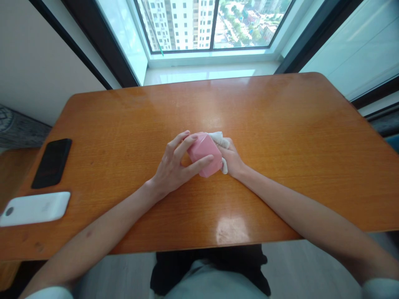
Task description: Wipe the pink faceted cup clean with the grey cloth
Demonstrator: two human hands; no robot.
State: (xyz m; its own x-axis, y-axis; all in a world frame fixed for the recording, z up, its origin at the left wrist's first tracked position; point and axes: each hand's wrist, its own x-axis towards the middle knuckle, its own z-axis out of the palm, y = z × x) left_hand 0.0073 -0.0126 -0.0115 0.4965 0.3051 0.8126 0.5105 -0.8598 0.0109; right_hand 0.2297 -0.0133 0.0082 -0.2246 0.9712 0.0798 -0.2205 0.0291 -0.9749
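Observation:
A pink, faceted, glossy object [205,151], perhaps a cup or small pot, is held tilted over the middle of the table. My left hand [179,160] grips it from the left, thumb across the near face and fingers along the far side. On its right side, my right hand [232,155] is closed on a white cloth [220,139] pressed against the pink object. Some of the cloth sticks out below the right-hand fingers. The right fingertips are hidden behind the cloth and the object.
The brown wooden table [280,124] has a rounded far edge by the window [212,25]. At the left lie a black phone [52,163] and a white phone-like device [35,209] with a dark round spot. A grey patterned cushion-like surface [23,128] is beyond the left edge.

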